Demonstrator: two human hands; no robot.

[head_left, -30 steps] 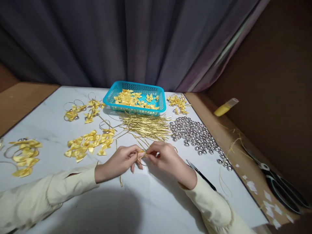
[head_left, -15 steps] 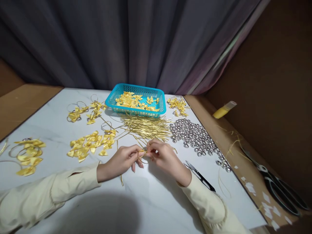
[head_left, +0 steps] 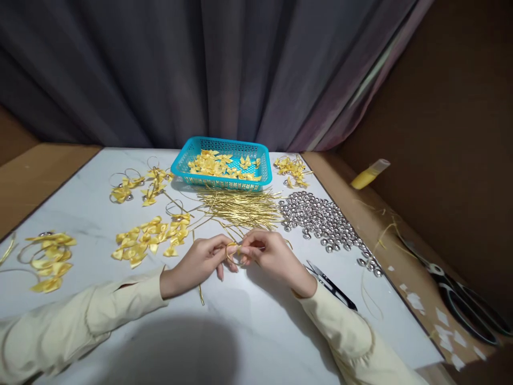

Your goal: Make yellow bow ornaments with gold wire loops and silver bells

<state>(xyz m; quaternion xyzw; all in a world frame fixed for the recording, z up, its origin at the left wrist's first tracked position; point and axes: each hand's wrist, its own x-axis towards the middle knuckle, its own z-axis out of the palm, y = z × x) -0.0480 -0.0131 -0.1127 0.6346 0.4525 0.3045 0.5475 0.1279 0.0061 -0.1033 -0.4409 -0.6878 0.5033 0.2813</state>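
Dark, pleated curtain [head_left: 224,69] is hanging across the back, falling behind a white, grey-veined tabletop [head_left: 264,331] with brown boards flanking it. Turquoise perforated plastic basket [head_left: 224,182] is standing at the far edge, holding yellow satin bows. Black-handled scissors [head_left: 438,274] are lying on the right-hand board. A heap of shiny gold wires [head_left: 242,208] is spreading before the basket; rounded silver pieces [head_left: 318,216] are glinting to its right. More bows [head_left: 134,251] are clustering left.

Cream-sleeved forearms are angling inward, wrists low. Left hand [head_left: 200,262] and right hand [head_left: 270,254] are meeting just nearside of the wires—left thumb and forefinger pinching a thin gold wire loop [head_left: 227,254], right thumb and forefinger pinching its other side—contact partly hidden.
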